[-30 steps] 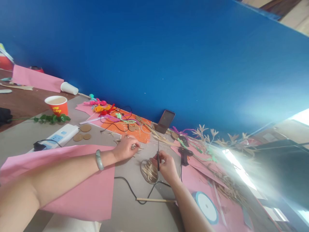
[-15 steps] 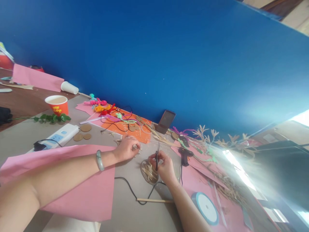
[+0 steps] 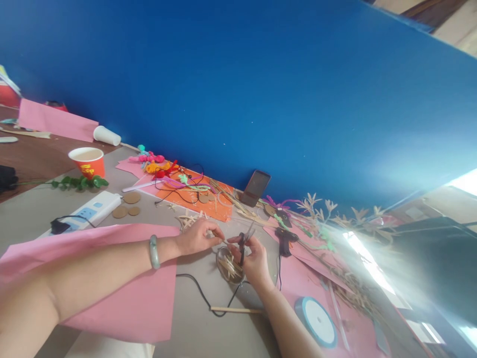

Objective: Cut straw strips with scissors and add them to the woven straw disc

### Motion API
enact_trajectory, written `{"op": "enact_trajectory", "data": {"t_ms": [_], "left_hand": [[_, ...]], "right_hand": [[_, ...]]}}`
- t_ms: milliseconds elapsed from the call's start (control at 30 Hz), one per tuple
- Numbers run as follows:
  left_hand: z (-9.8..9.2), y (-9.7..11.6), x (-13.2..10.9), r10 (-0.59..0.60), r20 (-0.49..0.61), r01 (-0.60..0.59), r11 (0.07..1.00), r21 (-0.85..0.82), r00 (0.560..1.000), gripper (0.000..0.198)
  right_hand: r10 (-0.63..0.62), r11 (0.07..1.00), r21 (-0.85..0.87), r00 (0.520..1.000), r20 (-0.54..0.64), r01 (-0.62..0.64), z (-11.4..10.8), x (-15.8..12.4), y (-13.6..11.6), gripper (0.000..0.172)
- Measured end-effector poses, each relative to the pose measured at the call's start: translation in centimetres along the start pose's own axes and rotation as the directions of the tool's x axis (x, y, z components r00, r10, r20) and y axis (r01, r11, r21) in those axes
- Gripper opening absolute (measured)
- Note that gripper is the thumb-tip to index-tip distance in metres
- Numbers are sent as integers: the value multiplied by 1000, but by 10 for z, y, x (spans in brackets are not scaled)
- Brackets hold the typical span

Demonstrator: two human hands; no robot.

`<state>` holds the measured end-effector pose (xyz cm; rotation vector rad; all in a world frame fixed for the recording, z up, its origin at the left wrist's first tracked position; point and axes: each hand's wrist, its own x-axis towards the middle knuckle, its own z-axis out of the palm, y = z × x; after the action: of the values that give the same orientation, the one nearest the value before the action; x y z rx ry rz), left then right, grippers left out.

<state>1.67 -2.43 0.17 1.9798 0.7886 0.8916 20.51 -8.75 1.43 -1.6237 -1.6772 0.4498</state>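
Observation:
My left hand [image 3: 197, 236], with a green bangle [image 3: 153, 251] on its wrist, pinches a thin pale straw piece [image 3: 219, 237] and points it toward the scissors. My right hand [image 3: 254, 257] grips small black-handled scissors [image 3: 245, 236] whose blades are spread open just above a small round dish [image 3: 229, 264] holding cut straw bits. Both hands are over the grey table, close together. A loose pile of straw pieces [image 3: 188, 219] lies just behind my left hand.
Pink paper [image 3: 112, 278] lies under my left forearm. A black cable [image 3: 203, 293] and a wooden stick [image 3: 238, 310] lie near the front. A white power strip [image 3: 89, 211], orange cup [image 3: 87, 161], phone [image 3: 255, 187], ribbon spool [image 3: 317, 320] and dried stems [image 3: 335, 214] surround the work area; a blue board stands behind.
My left hand lifted from the straw pile and moved right with a straw piece toward the scissors. The scissors tilted over and their blades opened.

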Motion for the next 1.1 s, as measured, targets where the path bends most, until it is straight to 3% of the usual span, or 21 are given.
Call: {"op": "enact_trajectory", "data": {"t_ms": [133,233,467,767,933,1100], "left_hand": [[1,3,-2,-18,-6,18,998,-56,1000,11],[1,2,-1,-60,8,60,978,-198,998,16],[5,-2,2,-153,61,162,837,-523,986,24],[8,0,1,-181,-3,155,852,-500,983,19],[9,0,1,-151,37,146,823,-548,988,21],[5,4,0,-136,53,146,894,-424,989,24]], "right_hand": [[0,1000,29,1000,-4,0,1,-3,-2,17],[4,999,50,1000,-19,-3,2,-4,-2,17],[49,984,178,995,-84,-33,4,-6,2,18],[68,982,181,994,-84,-52,4,-8,-1,16],[58,981,187,995,-76,-43,4,-7,-1,16],[59,983,179,995,-86,-43,4,-8,-2,20]]}}
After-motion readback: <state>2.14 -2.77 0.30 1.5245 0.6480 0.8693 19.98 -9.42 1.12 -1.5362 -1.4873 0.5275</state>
